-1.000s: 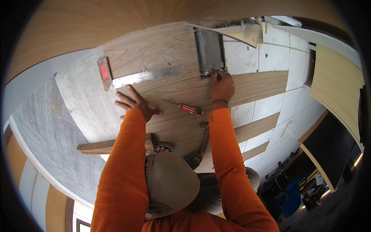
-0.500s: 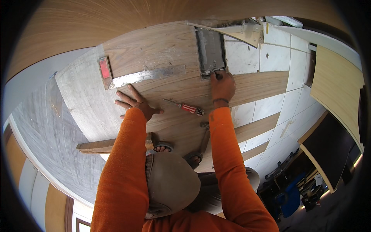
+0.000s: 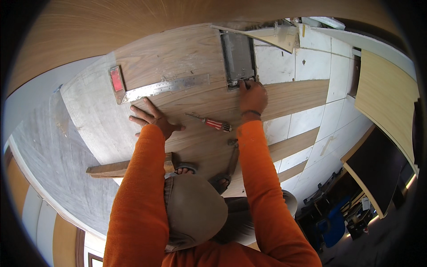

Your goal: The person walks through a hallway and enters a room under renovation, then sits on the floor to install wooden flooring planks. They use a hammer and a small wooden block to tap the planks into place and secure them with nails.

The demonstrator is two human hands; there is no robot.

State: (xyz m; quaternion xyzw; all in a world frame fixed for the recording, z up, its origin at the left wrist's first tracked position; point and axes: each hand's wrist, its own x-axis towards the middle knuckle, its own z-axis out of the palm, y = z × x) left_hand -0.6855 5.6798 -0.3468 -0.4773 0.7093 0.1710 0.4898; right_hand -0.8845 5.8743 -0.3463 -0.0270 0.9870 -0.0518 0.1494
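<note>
My left hand (image 3: 155,121) rests on the wood-look floor planks (image 3: 171,55) with its fingers spread, just below a metal try square (image 3: 167,85) with a red-inlaid handle. Farther right, my right hand (image 3: 254,99) is at the near edge of a rectangular grey metal floor box (image 3: 237,55) sunk in the floor. Its fingers are bent and pressed together at the box's rim; whatever they grip is hidden. Between my hands lies a screwdriver (image 3: 216,124) with a red, white and dark handle, touched by neither hand. Closer to my feet, a hammer (image 3: 233,158) lies on the planks.
A wooden block (image 3: 109,169) lies near my left foot. White tiles (image 3: 275,64) and plank strips cover the floor on the right. Beyond the box leans a pale triangular offcut (image 3: 278,38). Light wooden panels (image 3: 384,98) stand at the far right, and a wooden surface overhangs the far side.
The view has shifted slightly, so everything sits a little farther left. My right hand has turned a little at the box's edge. My left hand stays flat in place.
</note>
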